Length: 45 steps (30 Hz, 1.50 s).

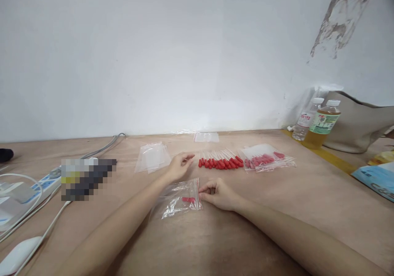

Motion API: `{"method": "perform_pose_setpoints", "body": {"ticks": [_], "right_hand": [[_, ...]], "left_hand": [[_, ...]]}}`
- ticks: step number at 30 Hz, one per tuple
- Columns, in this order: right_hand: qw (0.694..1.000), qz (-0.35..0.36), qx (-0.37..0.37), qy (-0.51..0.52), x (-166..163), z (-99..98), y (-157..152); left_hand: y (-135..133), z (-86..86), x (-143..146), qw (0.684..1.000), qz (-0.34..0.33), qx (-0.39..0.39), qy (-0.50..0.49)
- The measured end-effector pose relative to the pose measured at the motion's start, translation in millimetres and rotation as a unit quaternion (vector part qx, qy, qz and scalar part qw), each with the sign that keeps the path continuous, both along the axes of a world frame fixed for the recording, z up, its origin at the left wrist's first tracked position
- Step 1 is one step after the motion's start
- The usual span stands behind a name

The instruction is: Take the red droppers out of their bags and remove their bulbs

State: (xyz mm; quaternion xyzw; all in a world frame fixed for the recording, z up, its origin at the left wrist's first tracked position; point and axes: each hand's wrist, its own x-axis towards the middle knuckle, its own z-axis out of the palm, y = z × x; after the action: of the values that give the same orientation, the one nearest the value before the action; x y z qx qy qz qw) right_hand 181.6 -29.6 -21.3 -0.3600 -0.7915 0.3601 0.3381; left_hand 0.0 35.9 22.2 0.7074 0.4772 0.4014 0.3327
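Observation:
My right hand (220, 194) pinches the zip edge of a clear plastic zip bag (175, 210) lying in front of me. Inside that bag is a red piece (188, 199). Above the bag, my left hand (181, 166) hovers with loosely curled fingers and a gap at the thumb; I see nothing in it. Just to its right lies a row of thin pale sticks with red ends (220, 163), the red ends facing me. Filled zip bags (266, 157) with red-ended pieces are stacked right of the row. Flat zip bags (152, 157) lie left of my left hand.
Another small pile of flat bags (206, 137) rests by the wall. A power strip (46, 183) with cables and a white mouse (20, 254) are at left. Two bottles (321, 124), a beige bag (357, 122) and a blue packet (375, 181) stand or lie at right.

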Motion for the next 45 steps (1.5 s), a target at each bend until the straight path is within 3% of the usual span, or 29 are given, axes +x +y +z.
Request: {"method": "perform_pose_setpoints", "body": {"ticks": [1,2,4,7,14,20,23,28,31,34,40,43,45], "right_hand": [[1.000,0.010,0.003,-0.002,-1,-0.4,-1],[1.000,0.019,0.009,-0.005,-2,-0.2,-1],[0.999,0.044,0.027,-0.014,-4,1.8,-1],[0.995,0.075,0.059,-0.039,-9,5.9,-2],[0.994,0.015,0.106,-0.020,-21,8.7,-13],[0.994,-0.052,-0.081,0.044,5,27.1,-5],[0.983,-0.102,-0.112,0.107,34,47.5,14],[0.961,-0.233,0.021,0.145,70,63.9,48],[0.946,-0.285,0.142,0.060,67,59.2,61],[0.933,-0.283,0.216,-0.057,55,51.5,69],[0.904,-0.290,0.207,-0.234,45,46.9,68],[0.909,-0.272,0.220,-0.228,42,49.0,53],[0.927,-0.219,0.234,-0.195,35,48.5,36]], "left_hand": [[-17,3.2,-9,0.999,-0.024,0.022,0.020],[-35,5.1,-19,0.989,-0.090,0.071,0.098],[-66,4.3,-35,0.953,-0.174,0.125,0.216],[-93,-3.9,-49,0.920,-0.202,0.145,0.303],[-94,-12.0,-50,0.889,-0.208,0.122,0.389],[-97,-10.1,-53,0.890,-0.179,0.106,0.406],[-97,-9.9,-54,0.878,-0.180,0.099,0.432],[-97,-6.5,-54,0.852,-0.191,0.113,0.475],[-97,-4.8,-52,0.849,-0.208,0.116,0.472],[-98,-6.3,-51,0.858,-0.200,0.098,0.462],[-103,-16.5,-52,0.887,-0.127,0.071,0.438],[-104,-20.1,-53,0.888,-0.090,0.071,0.445],[-104,-20.8,-52,0.887,-0.071,0.083,0.449]]}}
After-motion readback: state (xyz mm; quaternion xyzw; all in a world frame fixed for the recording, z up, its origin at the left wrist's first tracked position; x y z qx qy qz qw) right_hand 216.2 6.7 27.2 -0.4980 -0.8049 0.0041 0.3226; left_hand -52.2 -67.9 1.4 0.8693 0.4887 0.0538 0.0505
